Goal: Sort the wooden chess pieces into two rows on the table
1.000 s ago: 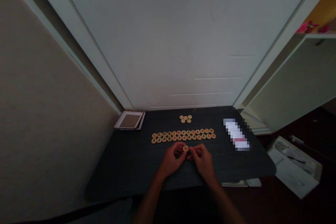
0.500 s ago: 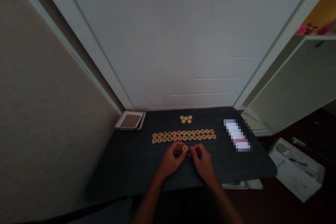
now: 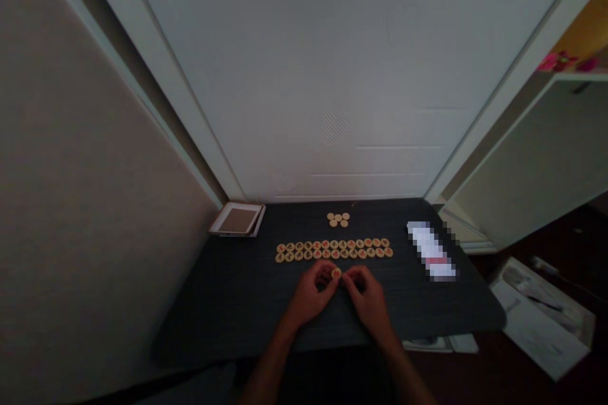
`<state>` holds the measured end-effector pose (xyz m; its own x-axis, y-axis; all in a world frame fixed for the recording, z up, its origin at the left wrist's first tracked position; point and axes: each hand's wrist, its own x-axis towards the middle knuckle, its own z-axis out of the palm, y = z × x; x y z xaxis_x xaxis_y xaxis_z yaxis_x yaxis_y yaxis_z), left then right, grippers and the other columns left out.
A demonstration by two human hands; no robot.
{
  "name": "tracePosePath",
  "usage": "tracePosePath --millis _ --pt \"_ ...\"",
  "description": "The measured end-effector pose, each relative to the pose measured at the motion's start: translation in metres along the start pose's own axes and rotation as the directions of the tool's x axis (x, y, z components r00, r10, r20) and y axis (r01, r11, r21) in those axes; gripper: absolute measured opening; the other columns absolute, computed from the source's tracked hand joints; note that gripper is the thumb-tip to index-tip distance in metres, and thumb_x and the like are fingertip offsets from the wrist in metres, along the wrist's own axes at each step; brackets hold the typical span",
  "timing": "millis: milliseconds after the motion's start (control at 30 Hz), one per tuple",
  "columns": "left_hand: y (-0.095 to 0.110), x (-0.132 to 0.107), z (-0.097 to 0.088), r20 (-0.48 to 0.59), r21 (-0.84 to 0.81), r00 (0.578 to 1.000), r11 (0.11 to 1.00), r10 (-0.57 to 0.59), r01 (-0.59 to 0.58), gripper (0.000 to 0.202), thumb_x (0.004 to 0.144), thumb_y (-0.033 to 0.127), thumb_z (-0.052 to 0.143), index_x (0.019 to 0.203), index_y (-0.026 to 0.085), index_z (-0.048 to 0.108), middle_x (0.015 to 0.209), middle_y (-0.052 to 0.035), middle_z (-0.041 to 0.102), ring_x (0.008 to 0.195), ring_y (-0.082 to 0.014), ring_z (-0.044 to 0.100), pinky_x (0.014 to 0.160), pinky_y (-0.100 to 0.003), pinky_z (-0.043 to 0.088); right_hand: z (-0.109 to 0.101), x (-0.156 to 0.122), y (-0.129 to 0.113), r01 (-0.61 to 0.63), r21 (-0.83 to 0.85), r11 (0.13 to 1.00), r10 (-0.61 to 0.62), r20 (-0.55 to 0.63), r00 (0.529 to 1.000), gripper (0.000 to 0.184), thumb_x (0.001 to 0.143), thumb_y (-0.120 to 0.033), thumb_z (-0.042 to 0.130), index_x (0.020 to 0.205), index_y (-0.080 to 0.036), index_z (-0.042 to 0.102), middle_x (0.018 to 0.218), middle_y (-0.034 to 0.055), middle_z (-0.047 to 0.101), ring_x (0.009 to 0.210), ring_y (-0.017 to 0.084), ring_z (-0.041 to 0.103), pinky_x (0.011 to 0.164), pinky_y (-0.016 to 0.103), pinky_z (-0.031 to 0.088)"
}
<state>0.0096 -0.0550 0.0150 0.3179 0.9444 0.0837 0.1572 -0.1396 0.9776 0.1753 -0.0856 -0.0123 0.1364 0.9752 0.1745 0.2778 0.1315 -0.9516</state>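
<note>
My left hand (image 3: 311,294) and my right hand (image 3: 368,294) meet at the middle of a dark table (image 3: 228,304), fingers curled. Between their fingertips sits one round wooden game piece (image 3: 336,273) with a red mark, pinched from both sides. Just beyond it lie two long rows of similar round pieces (image 3: 334,249), red and dark marks facing up. Farther back is a small cluster of blank-faced pieces (image 3: 338,219).
A shallow open box (image 3: 237,219) rests at the table's back left corner. A blurred white item (image 3: 430,250) lies at the right. A white door stands behind the table, a wall to the left, and white packaging (image 3: 541,316) on the floor at right.
The view has tilted slightly, shifting everything down in the picture. Both hands stay together on the single piece, nearly unmoved.
</note>
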Motion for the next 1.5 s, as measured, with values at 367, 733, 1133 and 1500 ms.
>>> tracePosePath --millis 367,733,1133,1500 --pt "-0.007 0.001 0.001 -0.046 0.006 0.999 1.000 0.012 -0.012 0.017 0.089 0.036 0.066 0.098 0.021 0.065 0.094 -0.0032 0.074 0.084 -0.0174 0.072 0.079 -0.029 0.058 0.001 0.000 0.002 0.006 0.003 1.000 -0.006 0.015 1.000 0.026 0.092 -0.047 0.062 0.090 -0.021 0.066 0.083 0.0047 0.074 0.077 0.021 0.070 0.073 0.030 0.053" --pt "-0.009 0.001 0.003 -0.124 -0.004 0.992 1.000 -0.010 0.010 0.018 0.087 0.038 0.069 0.091 0.020 0.071 0.090 -0.0046 0.077 0.084 -0.0199 0.074 0.079 -0.030 0.059 0.003 0.001 0.002 0.009 -0.044 0.999 -0.008 0.032 0.999 0.026 0.093 -0.046 0.061 0.092 -0.021 0.066 0.084 0.0045 0.074 0.077 0.021 0.071 0.072 0.029 0.053" --pt "-0.015 0.021 -0.085 -0.577 -0.013 0.815 0.999 -0.040 0.040 0.038 0.081 0.049 0.072 0.103 0.018 0.069 0.097 -0.0084 0.078 0.091 -0.0241 0.075 0.083 -0.037 0.060 0.003 0.000 0.000 0.024 -0.118 0.993 -0.022 0.025 0.999 0.027 0.096 -0.045 0.054 0.092 -0.022 0.066 0.081 0.0030 0.072 0.076 0.020 0.069 0.073 0.028 0.051" --pt "-0.042 0.023 -0.160 -0.481 0.310 0.860 0.884 -0.173 0.351 0.031 0.079 0.045 0.067 0.097 0.021 0.074 0.089 -0.0058 0.081 0.087 -0.0252 0.076 0.079 -0.034 0.059 0.003 0.000 -0.002 0.050 -0.137 0.989 -0.048 0.015 0.999 0.032 0.095 -0.050 0.054 0.088 -0.021 0.067 0.078 0.0036 0.073 0.072 0.020 0.069 0.069 0.027 0.052"
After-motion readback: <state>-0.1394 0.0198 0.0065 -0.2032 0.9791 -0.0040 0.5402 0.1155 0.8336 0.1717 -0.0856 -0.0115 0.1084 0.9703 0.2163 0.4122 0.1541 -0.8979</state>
